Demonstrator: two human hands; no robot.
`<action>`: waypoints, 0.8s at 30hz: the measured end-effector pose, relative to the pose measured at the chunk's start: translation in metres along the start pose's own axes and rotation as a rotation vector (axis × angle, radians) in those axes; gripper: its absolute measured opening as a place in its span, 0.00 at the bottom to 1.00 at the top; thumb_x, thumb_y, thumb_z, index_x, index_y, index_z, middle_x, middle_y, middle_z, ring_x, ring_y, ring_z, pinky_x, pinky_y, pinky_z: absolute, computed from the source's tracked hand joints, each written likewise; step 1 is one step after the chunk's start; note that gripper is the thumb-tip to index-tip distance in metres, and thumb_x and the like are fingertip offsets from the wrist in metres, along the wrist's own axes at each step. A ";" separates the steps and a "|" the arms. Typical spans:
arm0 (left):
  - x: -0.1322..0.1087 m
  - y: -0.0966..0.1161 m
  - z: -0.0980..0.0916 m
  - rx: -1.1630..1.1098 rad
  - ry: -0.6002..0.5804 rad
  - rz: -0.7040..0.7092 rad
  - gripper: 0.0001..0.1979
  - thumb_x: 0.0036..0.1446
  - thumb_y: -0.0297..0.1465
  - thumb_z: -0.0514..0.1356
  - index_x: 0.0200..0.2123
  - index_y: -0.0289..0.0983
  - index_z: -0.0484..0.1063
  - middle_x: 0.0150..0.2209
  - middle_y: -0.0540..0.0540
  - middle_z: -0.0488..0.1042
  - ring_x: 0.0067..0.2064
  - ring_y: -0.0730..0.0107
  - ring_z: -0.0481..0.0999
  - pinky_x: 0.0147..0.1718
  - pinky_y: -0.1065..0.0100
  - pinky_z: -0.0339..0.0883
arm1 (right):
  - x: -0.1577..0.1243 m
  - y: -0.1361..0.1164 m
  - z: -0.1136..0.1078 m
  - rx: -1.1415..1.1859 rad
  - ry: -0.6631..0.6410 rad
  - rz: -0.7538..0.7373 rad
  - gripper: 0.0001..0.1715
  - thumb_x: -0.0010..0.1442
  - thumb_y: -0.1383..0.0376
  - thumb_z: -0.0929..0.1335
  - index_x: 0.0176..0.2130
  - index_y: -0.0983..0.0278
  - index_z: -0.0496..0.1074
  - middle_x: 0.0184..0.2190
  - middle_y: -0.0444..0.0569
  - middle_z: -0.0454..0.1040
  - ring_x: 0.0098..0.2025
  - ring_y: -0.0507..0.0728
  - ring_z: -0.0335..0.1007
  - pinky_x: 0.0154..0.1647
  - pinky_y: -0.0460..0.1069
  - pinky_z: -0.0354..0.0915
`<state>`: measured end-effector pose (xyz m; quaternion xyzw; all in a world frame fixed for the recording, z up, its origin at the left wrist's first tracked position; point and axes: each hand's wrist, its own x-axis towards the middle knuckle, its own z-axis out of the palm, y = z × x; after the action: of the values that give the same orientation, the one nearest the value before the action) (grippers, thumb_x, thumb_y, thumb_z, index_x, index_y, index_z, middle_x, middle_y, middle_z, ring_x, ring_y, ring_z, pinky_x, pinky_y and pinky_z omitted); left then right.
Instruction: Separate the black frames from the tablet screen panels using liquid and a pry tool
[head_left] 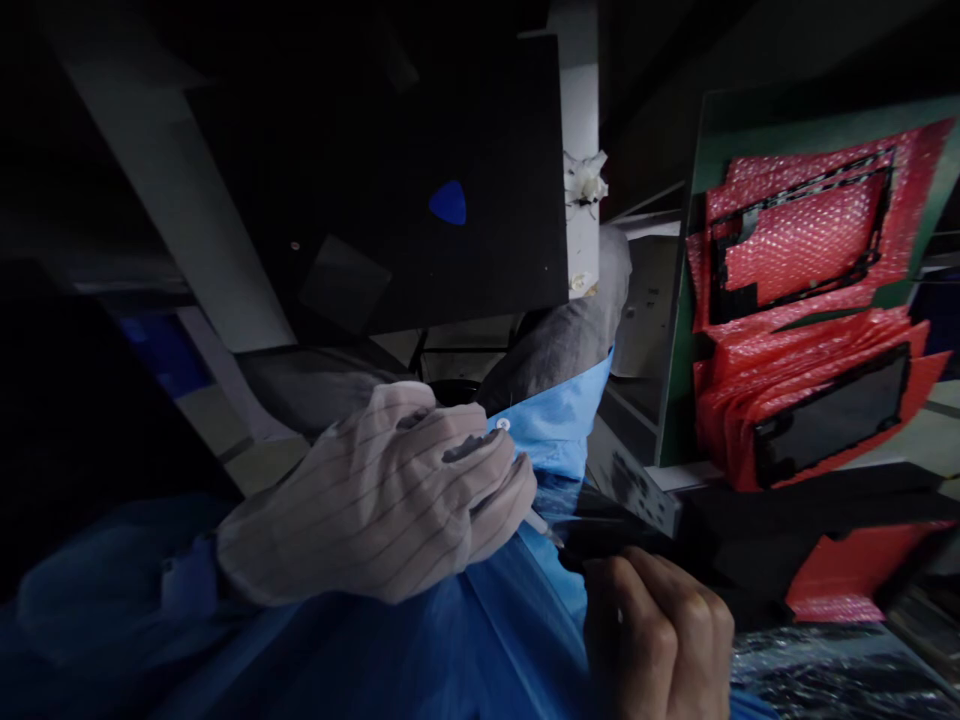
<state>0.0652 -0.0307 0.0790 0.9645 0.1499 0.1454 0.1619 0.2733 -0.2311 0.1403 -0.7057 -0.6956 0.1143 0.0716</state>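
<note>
My left hand [397, 490], in a white striped glove, is closed in front of my blue smock. A slim pale pen-like tool [541, 526] pokes out past its fingertips, with the point toward my right hand. My bare right hand [660, 630] is closed at the lower right, its fingers curled in toward the palm. Something small and dark [574, 560] shows at its fingertips, close to the tool's tip; I cannot tell whether they touch. Ahead, on the black mat [495, 120], lie a blue triangular pick [450, 203] and a clear film piece [345, 283].
On the right, a green-lined board [694, 300] carries red bubble-wrap pouches [840, 170] with a black frame [810, 225] and a dark panel [832, 415]. Another red pouch [855, 570] lies nearer. A crumpled white scrap [589, 180] sits on the table's right edge.
</note>
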 end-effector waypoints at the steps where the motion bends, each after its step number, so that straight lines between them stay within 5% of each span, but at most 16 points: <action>1: 0.001 0.000 -0.001 -0.003 -0.008 -0.009 0.08 0.79 0.30 0.65 0.56 0.44 0.84 0.48 0.58 0.87 0.52 0.64 0.82 0.48 0.52 0.71 | 0.000 0.000 0.001 -0.003 0.000 0.003 0.10 0.81 0.72 0.67 0.57 0.67 0.78 0.48 0.58 0.82 0.50 0.62 0.81 0.52 0.55 0.74; 24: -0.003 -0.001 -0.005 0.011 -0.018 0.016 0.12 0.77 0.27 0.66 0.58 0.45 0.84 0.49 0.54 0.87 0.52 0.62 0.83 0.49 0.51 0.73 | 0.002 -0.003 -0.003 0.000 -0.030 0.024 0.10 0.80 0.74 0.69 0.58 0.68 0.78 0.48 0.58 0.82 0.51 0.62 0.81 0.53 0.55 0.74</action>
<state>0.0604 -0.0294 0.0822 0.9678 0.1412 0.1373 0.1569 0.2714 -0.2285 0.1437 -0.7121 -0.6881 0.1257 0.0595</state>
